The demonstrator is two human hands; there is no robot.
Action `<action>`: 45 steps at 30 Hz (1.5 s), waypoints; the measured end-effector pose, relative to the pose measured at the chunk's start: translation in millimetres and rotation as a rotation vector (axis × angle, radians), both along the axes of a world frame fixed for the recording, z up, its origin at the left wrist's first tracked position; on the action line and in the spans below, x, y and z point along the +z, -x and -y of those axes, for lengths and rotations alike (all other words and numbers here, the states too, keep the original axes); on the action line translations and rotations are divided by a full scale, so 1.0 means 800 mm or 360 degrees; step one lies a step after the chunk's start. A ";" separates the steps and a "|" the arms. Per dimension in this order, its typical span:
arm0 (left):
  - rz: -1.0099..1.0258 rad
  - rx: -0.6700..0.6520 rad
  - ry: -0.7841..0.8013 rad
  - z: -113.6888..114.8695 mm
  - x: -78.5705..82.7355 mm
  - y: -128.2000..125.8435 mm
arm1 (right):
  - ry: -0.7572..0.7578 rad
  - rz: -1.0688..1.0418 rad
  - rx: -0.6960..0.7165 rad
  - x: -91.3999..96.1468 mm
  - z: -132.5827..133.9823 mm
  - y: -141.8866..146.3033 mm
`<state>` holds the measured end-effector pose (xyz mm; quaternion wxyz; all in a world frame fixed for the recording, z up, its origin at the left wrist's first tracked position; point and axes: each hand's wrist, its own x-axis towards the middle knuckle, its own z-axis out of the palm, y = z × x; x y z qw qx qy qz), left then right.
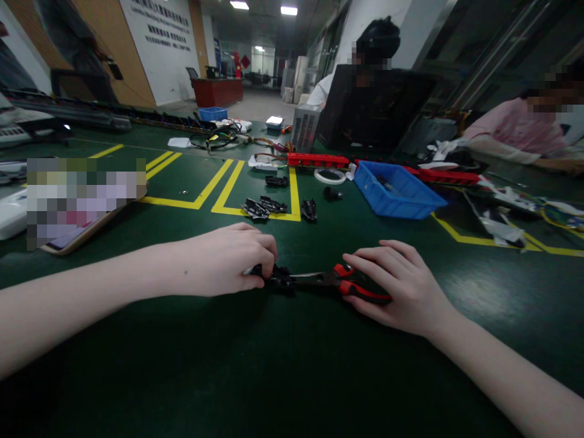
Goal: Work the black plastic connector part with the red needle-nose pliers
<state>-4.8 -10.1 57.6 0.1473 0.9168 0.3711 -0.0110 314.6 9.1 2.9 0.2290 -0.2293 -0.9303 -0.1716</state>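
My left hand (pixel 228 258) is closed in a pinch on a small black plastic part (pixel 279 280) that rests on the green table (pixel 283 371). My right hand (pixel 401 286) is wrapped over the red handles of a pair of pliers (pixel 340 281). The pliers lie flat on the table, and their dark jaws point left and meet the black part. Both hands sit low on the table surface, close together.
Several more black parts (pixel 267 207) lie by the yellow floor-tape lines (pixel 228 188). A blue bin (pixel 396 190), a tape roll (pixel 330 176) and a red strip (pixel 318 159) stand further back. A phone (pixel 82 234) lies left. Two people sit across the table at the right.
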 end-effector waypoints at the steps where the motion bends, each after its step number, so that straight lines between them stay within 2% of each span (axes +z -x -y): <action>1: 0.0031 0.0005 -0.0005 -0.001 -0.003 0.001 | 0.0000 0.0000 -0.0001 0.000 0.000 0.000; 6: 0.0118 0.0005 0.0027 -0.003 -0.017 0.000 | -0.0039 -0.0013 -0.0020 0.001 0.002 0.000; 13: 0.0210 0.0109 0.0032 0.000 -0.028 -0.011 | -0.0070 -0.0043 -0.0055 0.007 0.010 0.002; 25: 0.0424 0.0139 0.0034 0.007 -0.037 -0.021 | -0.0100 0.0136 -0.0102 0.035 0.026 0.011; 30: 0.0482 0.0148 -0.0018 0.011 -0.038 -0.024 | -0.0072 0.0085 -0.0169 0.049 0.034 0.006; 37: 0.0465 -0.0040 -0.0176 0.013 -0.043 -0.026 | -0.0002 0.0125 -0.0215 0.052 0.041 0.010; 45: 0.0479 -0.0151 -0.0383 0.015 -0.049 -0.026 | -0.0013 0.0153 -0.0228 0.053 0.042 0.006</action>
